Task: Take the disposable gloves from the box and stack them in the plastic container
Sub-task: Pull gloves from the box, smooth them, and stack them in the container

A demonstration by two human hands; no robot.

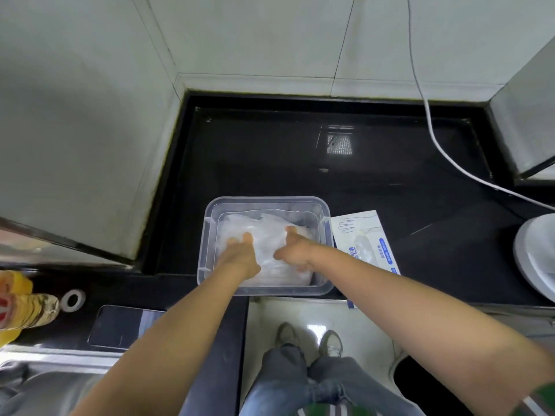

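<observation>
A clear plastic container stands on the black counter near its front edge. Inside it lies a pile of thin translucent disposable gloves. Both my hands are down in the container on top of the pile. My left hand lies on the left part with its fingers spread forward, pressing the gloves. My right hand rests on the right part, fingers pointing away and partly sunk into the plastic. The white glove box with blue print lies flat just right of the container, touching its side.
A white cable runs across the back right of the black counter. A white round appliance sits at the right edge. At the left lie a phone, a tape roll and a yellow bottle. Tiled walls close the back and left.
</observation>
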